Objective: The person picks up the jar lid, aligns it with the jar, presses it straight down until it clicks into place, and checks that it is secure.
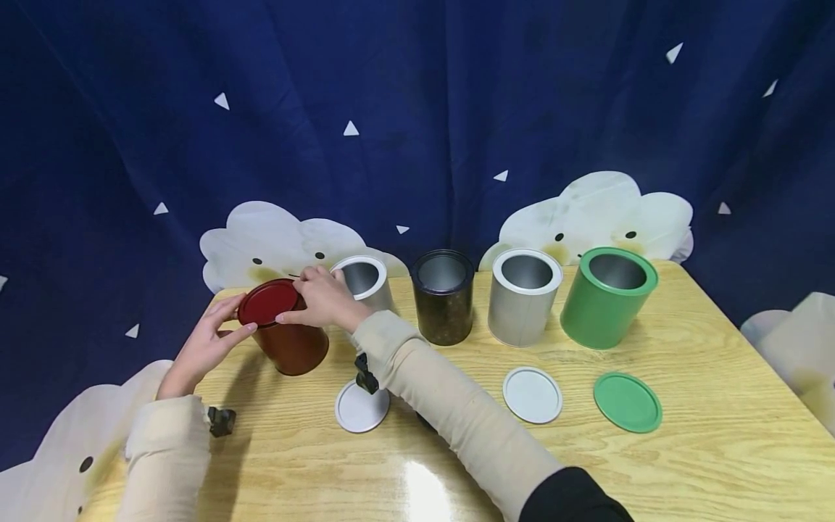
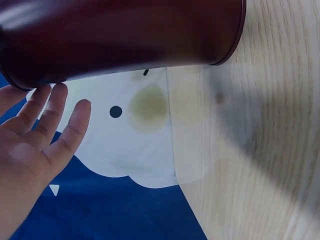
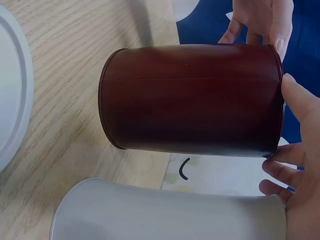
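Observation:
A dark red can [image 1: 296, 351] stands at the left of the table, its round red lid [image 1: 267, 301] lying on top, level with the rim. My left hand [image 1: 207, 342] holds the can's top from the left, thumb at the front edge and fingers behind. From the right, my right hand [image 1: 326, 297] grips the lid's edge, thumb in front and fingers at the back. In the left wrist view, left fingertips [image 2: 60, 90] meet the rim. In the right wrist view, the right thumb [image 3: 295, 95] and fingers span the can's top end.
To the right stand uncovered cans: silver [image 1: 381, 299], black [image 1: 443, 312], light grey [image 1: 520, 312] and green [image 1: 596, 315]. On the wooden table [image 1: 313, 471] lie a white lid [image 1: 361, 409], another white lid [image 1: 532, 395] and a green lid [image 1: 628, 402]. My right forearm covers a dark thing.

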A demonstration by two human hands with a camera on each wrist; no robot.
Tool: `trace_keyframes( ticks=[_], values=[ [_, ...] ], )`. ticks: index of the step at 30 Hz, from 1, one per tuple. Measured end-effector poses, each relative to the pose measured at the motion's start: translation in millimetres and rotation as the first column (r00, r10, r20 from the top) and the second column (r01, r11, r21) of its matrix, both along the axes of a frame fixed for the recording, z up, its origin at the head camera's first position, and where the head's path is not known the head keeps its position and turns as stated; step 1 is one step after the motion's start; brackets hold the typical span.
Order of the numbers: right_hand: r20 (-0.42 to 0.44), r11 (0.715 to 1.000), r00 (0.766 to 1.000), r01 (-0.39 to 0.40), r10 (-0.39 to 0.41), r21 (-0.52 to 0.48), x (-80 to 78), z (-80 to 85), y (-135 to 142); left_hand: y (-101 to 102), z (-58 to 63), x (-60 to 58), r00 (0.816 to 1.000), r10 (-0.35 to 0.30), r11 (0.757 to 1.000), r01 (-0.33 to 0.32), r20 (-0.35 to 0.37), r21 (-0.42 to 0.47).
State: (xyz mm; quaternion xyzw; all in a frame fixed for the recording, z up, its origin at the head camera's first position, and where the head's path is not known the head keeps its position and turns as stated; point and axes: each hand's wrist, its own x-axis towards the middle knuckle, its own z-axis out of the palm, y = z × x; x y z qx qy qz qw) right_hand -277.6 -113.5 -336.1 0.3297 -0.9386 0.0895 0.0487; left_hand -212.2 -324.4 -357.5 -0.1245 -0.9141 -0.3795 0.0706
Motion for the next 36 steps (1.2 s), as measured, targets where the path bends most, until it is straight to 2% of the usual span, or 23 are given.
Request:
trace_keyframes(
  ticks=[15, 26, 36],
  values=[
    [0.000, 0.999, 1.000, 0.009, -0.009, -0.030, -0.2, 2.8, 2, 6, 4.6, -2.8, 0.998, 0.047, 0.999, -0.048, 0.048, 0.019],
    [-0.006, 1.000, 1.000, 0.031, -0.031, -0.004, 0.9, 3.0, 2, 9, 14.6, -3.2, 0.985, 0.073, 0.997, -0.070, 0.154, -0.021],
    [0.050, 0.998, 0.997, 0.054, -0.053, -0.017, 1.1, 7.3, 2, 9, 15.4, -3.0, 0.979, 0.078, 0.997, -0.077, 0.188, -0.009]
  ],
)
